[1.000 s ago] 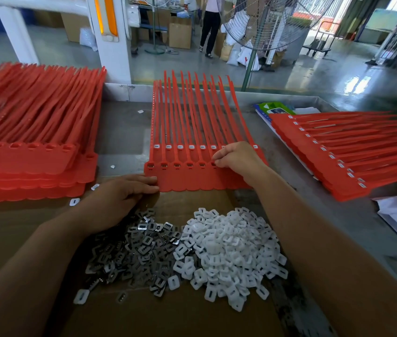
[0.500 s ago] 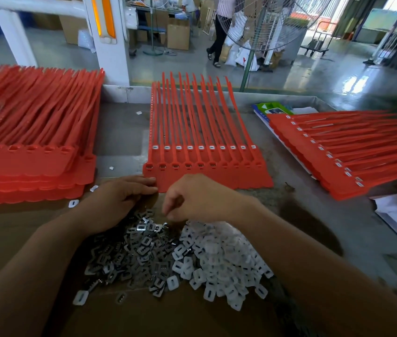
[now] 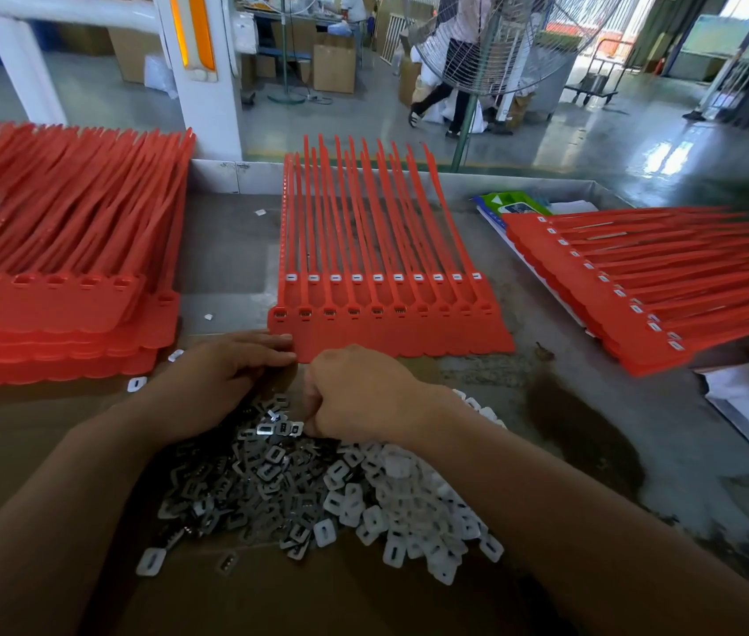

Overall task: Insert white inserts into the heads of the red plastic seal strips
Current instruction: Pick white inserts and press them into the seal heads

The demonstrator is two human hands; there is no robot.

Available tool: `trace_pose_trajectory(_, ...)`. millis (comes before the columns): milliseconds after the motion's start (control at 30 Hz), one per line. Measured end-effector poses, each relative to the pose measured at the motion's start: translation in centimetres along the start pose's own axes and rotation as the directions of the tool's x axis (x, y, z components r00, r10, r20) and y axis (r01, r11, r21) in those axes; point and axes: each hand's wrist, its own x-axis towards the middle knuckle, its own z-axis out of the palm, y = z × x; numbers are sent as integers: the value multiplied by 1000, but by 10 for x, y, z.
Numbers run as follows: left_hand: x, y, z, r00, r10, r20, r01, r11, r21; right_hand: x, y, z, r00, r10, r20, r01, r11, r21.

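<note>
Brown cardboard [image 3: 19,452] on the bench is carrying the white inserts [image 3: 409,498], heaped at six o'clock and touching grey metal clips [image 3: 234,488]. Over where the two heaps meet, the right hand [image 3: 358,397] is curling knuckles-up; whether it is pinching anything I cannot tell. At its ten o'clock the left hand [image 3: 221,378] is lying flat, fingertips touching the red seal strips [image 3: 391,328] at twelve o'clock. A red stack [image 3: 55,305] is lying at nine o'clock, another stack [image 3: 638,286] at three.

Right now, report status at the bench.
Left hand flat against the red strips. Right hand curled over the white inserts, grip hidden. Nothing covering the strips.
</note>
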Motion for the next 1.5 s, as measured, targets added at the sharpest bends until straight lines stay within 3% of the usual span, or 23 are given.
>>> trace_pose_trajectory(233,-1,0,0,1000,2,4,-1,1000,-2,-5,4,-5,999,11,31,-15,993,118)
trace_pose_trajectory(567,0,0,1,1000,-2,4,2,1000,-11,-6,5,-3,998,-64,27,60,990,128)
trace_pose_trajectory(967,0,-1,2,1000,-8,2,8,1000,-27,-12,8,-9,992,-70,-107,95,963,251)
trace_pose_trajectory(1500,0,0,2,999,32,-5,-32,999,-9,-10,16,-2,988,-81,-129,112,960,256)
